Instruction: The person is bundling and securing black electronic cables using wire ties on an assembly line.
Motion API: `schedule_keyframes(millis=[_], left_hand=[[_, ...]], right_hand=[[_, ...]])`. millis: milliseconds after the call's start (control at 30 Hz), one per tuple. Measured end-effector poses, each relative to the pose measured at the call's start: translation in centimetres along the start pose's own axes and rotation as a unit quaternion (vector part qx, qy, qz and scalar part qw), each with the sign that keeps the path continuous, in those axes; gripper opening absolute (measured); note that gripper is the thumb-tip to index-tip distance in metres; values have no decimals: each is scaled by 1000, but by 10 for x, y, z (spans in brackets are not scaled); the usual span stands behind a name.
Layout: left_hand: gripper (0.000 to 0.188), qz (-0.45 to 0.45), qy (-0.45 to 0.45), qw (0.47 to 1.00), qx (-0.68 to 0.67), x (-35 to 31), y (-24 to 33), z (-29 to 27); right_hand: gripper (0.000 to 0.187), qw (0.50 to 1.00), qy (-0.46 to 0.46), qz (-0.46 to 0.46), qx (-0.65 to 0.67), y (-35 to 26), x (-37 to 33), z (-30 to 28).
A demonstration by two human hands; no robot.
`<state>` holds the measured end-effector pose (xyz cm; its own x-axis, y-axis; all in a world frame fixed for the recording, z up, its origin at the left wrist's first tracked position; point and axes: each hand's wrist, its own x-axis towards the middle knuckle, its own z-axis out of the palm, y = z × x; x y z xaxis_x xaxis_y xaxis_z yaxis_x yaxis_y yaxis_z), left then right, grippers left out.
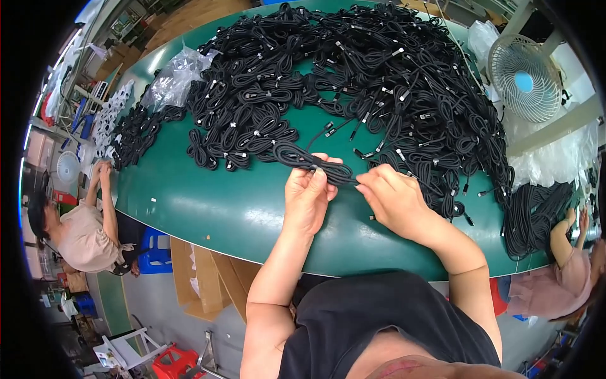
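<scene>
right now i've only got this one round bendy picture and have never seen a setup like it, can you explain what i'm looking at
There's no robot here, just a person's bare hands. A wide fisheye camera on their head looks down, so edges curve. The green table carries a big heap of coiled black cables with small plugs. The left hand holds one coiled black cable bundle; the right hand has its fingertips at the bundle's right end, though their grip is hard to make out. Other people sit at the far left and far right.
</scene>
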<state>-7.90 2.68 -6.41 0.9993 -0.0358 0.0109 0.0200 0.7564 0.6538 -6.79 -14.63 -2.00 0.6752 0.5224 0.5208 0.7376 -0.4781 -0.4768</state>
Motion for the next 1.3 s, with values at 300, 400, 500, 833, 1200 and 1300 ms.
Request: schedule_keyframes(millis=[300, 400, 500, 833, 1200, 1300], left_hand=[[31, -34, -25, 990, 136, -9, -4, 9], [34, -43, -39, 983, 175, -13, -9, 7], [34, -76, -59, 976, 196, -15, -11, 7], [26, -84, -20, 985, 152, -13, -14, 10], [25, -83, -36, 990, 111, -12, -13, 12], [27, -101, -46, 986, 126, -14, -19, 19]], right_hand=[[15, 998, 30, -51, -11, -12, -4, -5], [16, 997, 38, -46, -39, -15, -5, -7], [15, 998, 18, -48, -46, -11, -6, 0], [16, 1000, -4, 11, -24, -14, -9, -3], [25, 999, -11, 13, 37, -19, -6, -8], [28, 999, 1, 7, 37, -15, -7, -4]])
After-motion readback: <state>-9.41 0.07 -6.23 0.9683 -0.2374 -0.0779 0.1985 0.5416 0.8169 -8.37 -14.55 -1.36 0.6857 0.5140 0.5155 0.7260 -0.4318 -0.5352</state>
